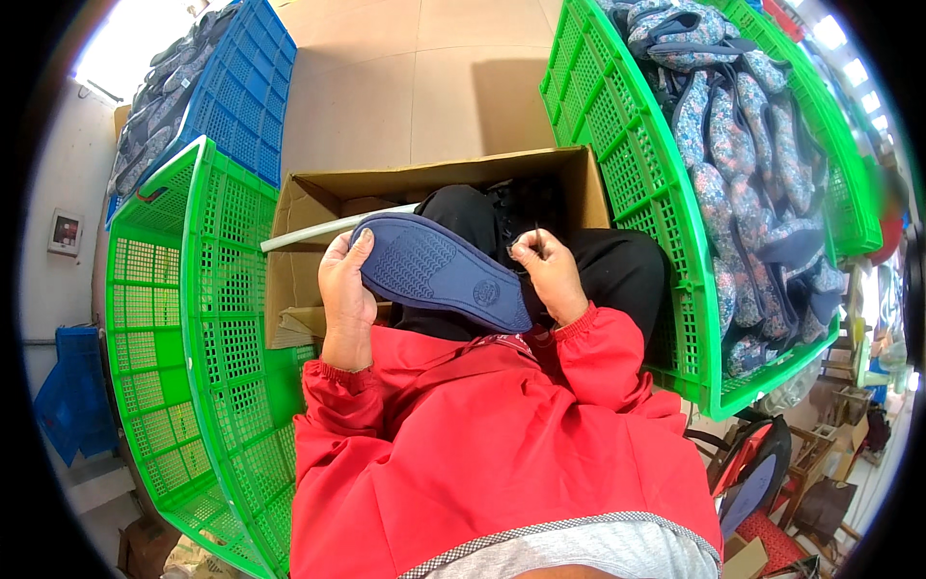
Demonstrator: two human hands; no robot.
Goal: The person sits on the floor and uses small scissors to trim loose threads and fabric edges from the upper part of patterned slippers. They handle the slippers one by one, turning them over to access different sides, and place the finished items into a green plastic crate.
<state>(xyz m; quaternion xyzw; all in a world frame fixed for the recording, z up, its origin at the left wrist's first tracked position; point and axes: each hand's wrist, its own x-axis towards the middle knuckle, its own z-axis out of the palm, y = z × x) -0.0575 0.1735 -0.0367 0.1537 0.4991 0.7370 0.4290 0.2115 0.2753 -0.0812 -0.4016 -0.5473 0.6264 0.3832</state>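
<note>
A slipper (pixel 434 268) is held over my lap with its dark blue, patterned sole facing up; its upper is hidden beneath. My left hand (pixel 347 294) grips it at the broad end, thumb on the sole and fingers underneath. Close to the sole's right edge, my right hand (pixel 555 275) is closed in a pinch. A thin dark bit shows at those fingertips, too small to name. Under the slipper, an open cardboard box (pixel 424 174) stands around my knees, with dark items inside and a white tube (pixel 328 232) slanting across its left side.
At my left stands a green mesh crate (pixel 193 318), with a blue crate (pixel 241 87) of dark flowered footwear behind it. To my right, a green crate (pixel 627 135) holds a heap of flowered slippers (pixel 733 145). Another green crate (pixel 849 183) stands beyond it.
</note>
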